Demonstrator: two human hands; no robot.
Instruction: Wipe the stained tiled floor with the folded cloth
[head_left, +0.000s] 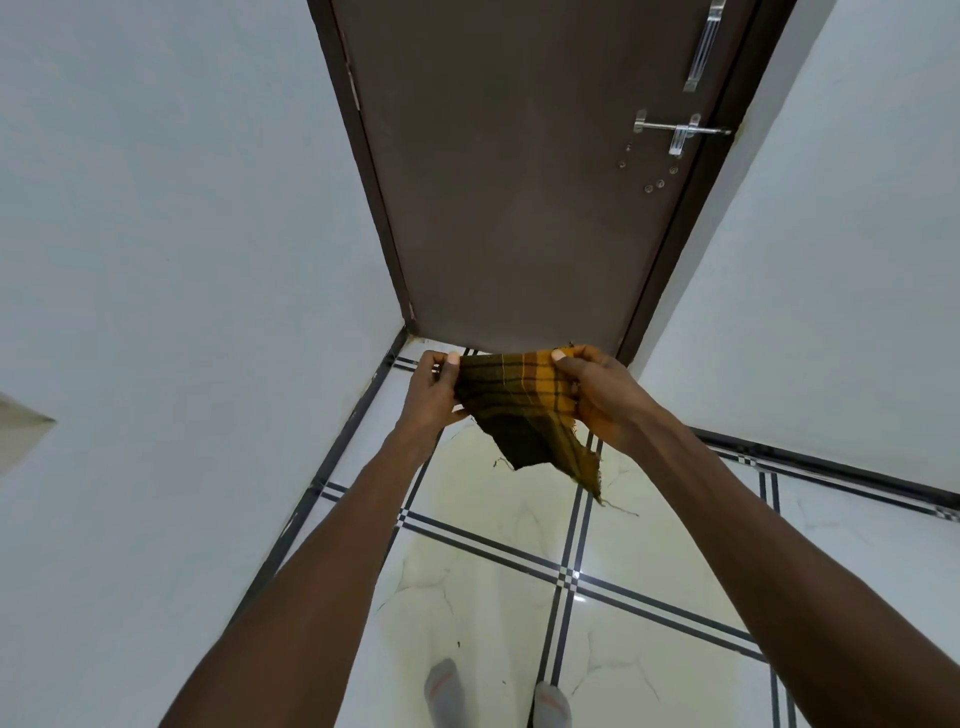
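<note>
A yellow and dark green checked cloth (524, 410) with frayed edges hangs in the air between both hands, well above the floor. My left hand (434, 392) pinches its upper left corner. My right hand (597, 395) pinches its upper right corner. The lower part of the cloth droops to a point. Below it lies the white tiled floor (498, 603) with dark grid lines and a broad yellowish stain spreading across several tiles.
A shut brown door (519, 182) with a metal latch (680, 132) stands straight ahead. White walls close in on the left (182, 260) and right (831, 312). My two feet in grey socks (441, 688) stand on the tiles at the bottom.
</note>
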